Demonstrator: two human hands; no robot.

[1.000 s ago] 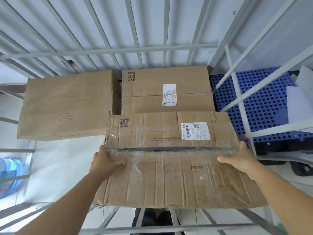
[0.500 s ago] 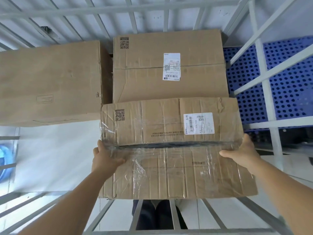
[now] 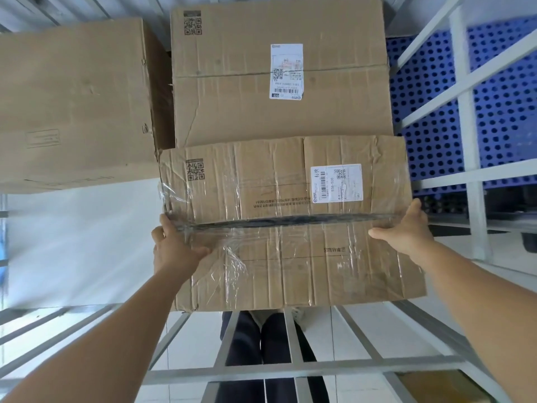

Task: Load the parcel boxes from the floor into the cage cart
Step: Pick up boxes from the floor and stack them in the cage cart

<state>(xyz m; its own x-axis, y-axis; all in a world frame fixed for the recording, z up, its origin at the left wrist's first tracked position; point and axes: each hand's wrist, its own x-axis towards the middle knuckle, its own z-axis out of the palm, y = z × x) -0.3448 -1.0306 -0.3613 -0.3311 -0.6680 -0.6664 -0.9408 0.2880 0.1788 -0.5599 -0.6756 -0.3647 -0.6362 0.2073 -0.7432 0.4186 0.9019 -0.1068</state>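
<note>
Gripping a creased, rectangular parcel box [image 3: 290,222] by its two short ends, both hands hold it inside the cage cart [image 3: 293,370]. The left hand [image 3: 174,248] curls round the box's left edge with the thumb lying on top; the right hand [image 3: 406,231] clasps the right edge the same way. This box is soft, wrinkled brown corrugated cardboard, wrapped in loose, shiny clear tape that bunches near the left hand, with a dark slit along the seam between its top flaps. A white shipping label [image 3: 337,183] sits on its top near the right hand, and a printed square code lies toward the left end. Just beyond the held box sits a second cardboard box [image 3: 276,74], smoother, with its own white label across the flap seam. To the left of that one stands a taller plain box [image 3: 72,97]. White metal bars frame the cart, and a blue perforated plastic pallet [image 3: 436,112] shows through the bars to the right of the held box.
</note>
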